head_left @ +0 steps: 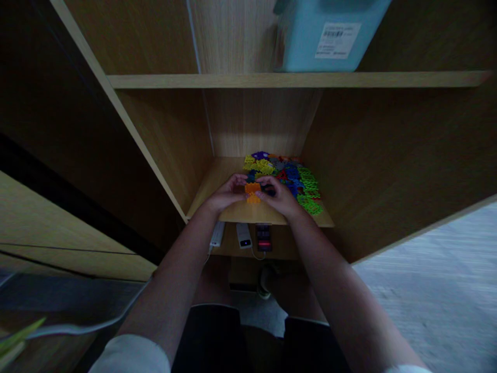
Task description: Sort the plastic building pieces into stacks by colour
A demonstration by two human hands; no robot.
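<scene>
Between my two hands is a small orange piece made of interlocking toothed building tiles (253, 192), held just above the front part of the wooden shelf (233, 211). My left hand (230, 191) grips its left side, thumb at the front. On the other side my right hand (276, 194) pinches it with the thumb and fingers. Right behind the hands lies a spread of loose plastic tiles in groups of colour: yellow tiles (263, 166), blue tiles (293, 173) and green tiles (308, 186). Some dark tiles are partly hidden by my fingers.
Wooden side walls enclose the shelf. Above it, a light-blue bin (330, 36) with a label stands on the upper board (233, 81). On a lower ledge lie a white power bank (244, 235), a phone (264, 237) and a white device (218, 234) with cables.
</scene>
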